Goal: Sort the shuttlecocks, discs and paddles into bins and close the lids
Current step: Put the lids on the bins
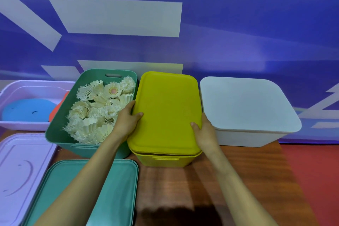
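Green lid [119, 185] lies before its open bin [58, 124] of shuttlecocks [97, 108].

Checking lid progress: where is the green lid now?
Head view, lower left: the green lid lies on the table in front of the open green bin, beside the lilac lid.

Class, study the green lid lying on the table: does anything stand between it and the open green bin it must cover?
Yes: the left forearm crosses above the green lid and the green bin at its near right corner; nothing else visible.
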